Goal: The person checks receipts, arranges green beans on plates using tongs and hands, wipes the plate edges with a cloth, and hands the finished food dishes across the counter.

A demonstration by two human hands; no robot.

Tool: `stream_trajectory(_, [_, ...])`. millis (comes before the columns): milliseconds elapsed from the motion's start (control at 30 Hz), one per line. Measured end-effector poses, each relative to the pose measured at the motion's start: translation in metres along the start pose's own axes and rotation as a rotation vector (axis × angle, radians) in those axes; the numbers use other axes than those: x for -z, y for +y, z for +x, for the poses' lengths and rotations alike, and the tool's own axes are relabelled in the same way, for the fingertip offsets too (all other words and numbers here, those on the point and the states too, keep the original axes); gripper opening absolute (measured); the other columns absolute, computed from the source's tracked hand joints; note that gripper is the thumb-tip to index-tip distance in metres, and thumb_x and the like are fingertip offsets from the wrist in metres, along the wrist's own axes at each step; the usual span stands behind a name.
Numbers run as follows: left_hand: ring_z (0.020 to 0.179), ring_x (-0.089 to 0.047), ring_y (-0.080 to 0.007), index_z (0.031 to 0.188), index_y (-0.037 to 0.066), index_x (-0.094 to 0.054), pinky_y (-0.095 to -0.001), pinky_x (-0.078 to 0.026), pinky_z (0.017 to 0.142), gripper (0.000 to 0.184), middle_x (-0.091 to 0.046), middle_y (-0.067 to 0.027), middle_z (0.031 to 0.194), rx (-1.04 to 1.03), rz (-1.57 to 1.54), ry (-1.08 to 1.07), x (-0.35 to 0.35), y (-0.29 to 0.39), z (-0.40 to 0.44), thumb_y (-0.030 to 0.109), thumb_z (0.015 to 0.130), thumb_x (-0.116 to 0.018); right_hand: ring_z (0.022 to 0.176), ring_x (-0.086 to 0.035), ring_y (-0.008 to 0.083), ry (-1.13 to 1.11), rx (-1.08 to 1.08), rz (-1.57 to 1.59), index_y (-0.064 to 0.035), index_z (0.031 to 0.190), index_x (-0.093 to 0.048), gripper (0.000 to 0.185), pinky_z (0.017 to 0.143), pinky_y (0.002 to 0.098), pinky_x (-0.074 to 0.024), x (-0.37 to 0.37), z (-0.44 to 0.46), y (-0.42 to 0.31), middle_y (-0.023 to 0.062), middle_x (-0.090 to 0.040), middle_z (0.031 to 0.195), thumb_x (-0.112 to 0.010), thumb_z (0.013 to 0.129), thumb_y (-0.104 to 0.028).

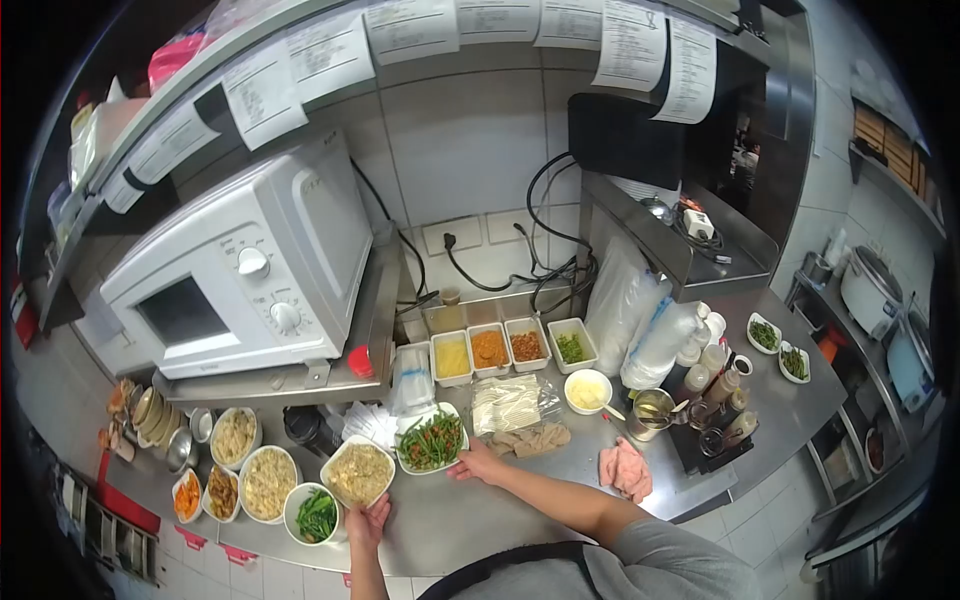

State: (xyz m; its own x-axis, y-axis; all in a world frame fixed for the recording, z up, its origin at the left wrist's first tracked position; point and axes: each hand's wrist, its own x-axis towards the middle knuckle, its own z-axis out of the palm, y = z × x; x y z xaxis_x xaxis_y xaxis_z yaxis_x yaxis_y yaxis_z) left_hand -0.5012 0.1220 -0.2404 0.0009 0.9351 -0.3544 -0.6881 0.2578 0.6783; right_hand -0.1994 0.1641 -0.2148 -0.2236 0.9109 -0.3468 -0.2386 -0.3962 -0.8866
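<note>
My left hand [369,520] is curled around the near edge of a white bowl [388,487] filled with what looks like fried rice [358,472]. Just right of that bowl is a white dish [424,471] piled with cut green beans [431,440] and reddish-brown bits. My right hand [478,463] grips this dish at its right edge, fingers partly hidden by the rim. Against the rice bowl's left side stands a round white bowl of leafy greens [316,515]. Farther left are more bowls of rice [270,482], a browned dish [220,492] and orange shreds [187,495].
A white microwave [240,270] sits on a raised shelf at left. White tubs, one with orange filling [489,348], line the back. Sauce bottles [722,390], a pink cloth [626,468] and a bowl with pale yellow contents [587,391] stand rightward. Paper slips [415,28] hang overhead.
</note>
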Motion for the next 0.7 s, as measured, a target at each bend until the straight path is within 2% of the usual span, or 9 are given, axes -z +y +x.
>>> stream_trajectory(100, [0.088,-0.064,-0.036,0.123,0.003,-0.033,-0.0418,-0.058,0.066,0.038,-0.059,-0.0232,0.104,-0.024,0.032,-0.002,-0.019,-0.001,-0.013,0.009,0.085,-0.033,0.074,-0.065,0.0227,0.033,-0.053,-0.081,-0.0055,0.131,-0.028,0.045,0.06,0.0315,-0.0558,0.011,-0.013,-0.011,0.0154,-0.058,0.1,-0.038,0.086,-0.004])
stream_trajectory(200, [0.086,-0.064,-0.0374,0.123,0.001,-0.033,-0.041,-0.058,0.064,0.043,-0.058,-0.0241,0.104,0.078,-0.029,-0.022,-0.021,-0.009,-0.024,0.006,0.08,-0.034,0.069,-0.064,0.0207,-0.107,-0.086,-0.022,-0.0029,0.129,-0.033,0.046,0.062,0.031,-0.0562,0.042,-0.056,-0.012,0.0157,-0.058,0.099,-0.043,0.084,-0.006])
stream_trajectory(300, [0.087,-0.064,-0.038,0.122,-0.002,-0.034,-0.0415,-0.058,0.065,0.044,-0.058,-0.0256,0.105,0.051,0.133,-0.093,-0.044,-0.021,-0.047,0.005,0.078,-0.035,0.068,-0.063,0.0193,-0.205,-0.142,-0.142,-0.0023,0.129,-0.037,0.047,0.064,0.0301,-0.0557,0.075,-0.109,-0.024,0.0148,-0.059,0.099,-0.043,0.083,-0.007])
stream_trajectory(433, [0.088,-0.063,-0.0397,0.127,0.001,-0.029,-0.0441,-0.057,0.069,0.049,-0.057,-0.0284,0.105,0.177,0.094,-0.157,-0.065,-0.05,-0.053,0.005,0.078,-0.036,0.073,-0.065,0.0192,-0.261,-0.217,-0.36,-0.0025,0.131,-0.036,0.05,0.065,0.0298,-0.0552,0.107,-0.159,-0.038,0.0142,-0.06,0.099,-0.042,0.082,-0.008])
stream_trajectory(533, [0.097,-0.06,-0.0389,0.129,0.008,-0.027,-0.0452,-0.054,0.075,0.049,-0.053,-0.0242,0.114,0.189,0.051,-0.184,-0.077,-0.075,-0.047,0.005,0.081,-0.037,0.076,-0.065,0.0181,-0.185,-0.229,-0.251,-0.0045,0.134,-0.034,0.051,0.064,0.0288,-0.0537,0.127,-0.169,-0.021,0.013,-0.062,0.098,-0.044,0.084,-0.011])
stream_trajectory(633, [0.102,-0.058,-0.0345,0.13,0.015,-0.025,-0.0436,-0.05,0.081,0.043,-0.051,-0.0191,0.119,0.213,0.079,-0.159,-0.093,-0.102,-0.051,0.012,0.089,-0.04,0.078,-0.065,0.0184,-0.113,-0.274,-0.375,-0.0047,0.129,-0.042,0.043,0.061,0.0291,-0.0522,0.133,-0.178,-0.029,0.011,-0.063,0.1,-0.047,0.088,-0.017])
stream_trajectory(700, [0.1,-0.058,-0.0327,0.13,0.017,-0.023,-0.043,-0.049,0.082,0.042,-0.052,-0.0184,0.119,0.243,0.212,-0.109,-0.111,-0.113,-0.063,0.015,0.092,-0.04,0.075,-0.066,0.0225,0.041,-0.176,-0.618,-0.0046,0.122,-0.048,0.036,0.063,0.0334,-0.0525,0.138,-0.184,-0.057,0.0124,-0.061,0.106,-0.048,0.089,-0.018])
